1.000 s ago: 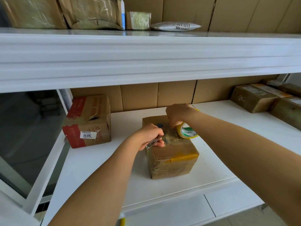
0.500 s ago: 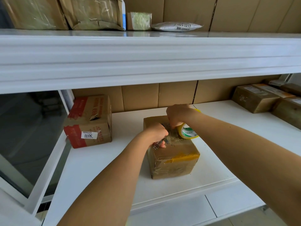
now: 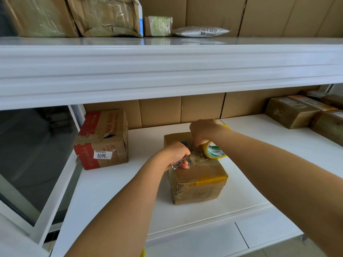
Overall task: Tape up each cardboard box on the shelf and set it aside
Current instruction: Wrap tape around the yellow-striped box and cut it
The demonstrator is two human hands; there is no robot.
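A small brown cardboard box (image 3: 198,182), wrapped in clear and yellow tape, stands on the white lower shelf (image 3: 241,191). My left hand (image 3: 174,153) rests on the box top and grips a small metal blade (image 3: 179,164) against the tape strip. My right hand (image 3: 203,129) holds a roll of yellowish tape (image 3: 213,150) upright on the far right part of the box top. A short stretch of tape runs between the roll and the blade.
A red-and-brown box (image 3: 102,140) with a "3011" sticker stands at the left of the shelf. Several taped boxes (image 3: 291,112) sit at the far right. The upper shelf (image 3: 167,62) overhangs, carrying parcels (image 3: 104,15) and a silver mailer (image 3: 200,31).
My left hand slid forward along the box top toward the roll, then eased back a little with the blade. The right hand and roll stayed nearly still.
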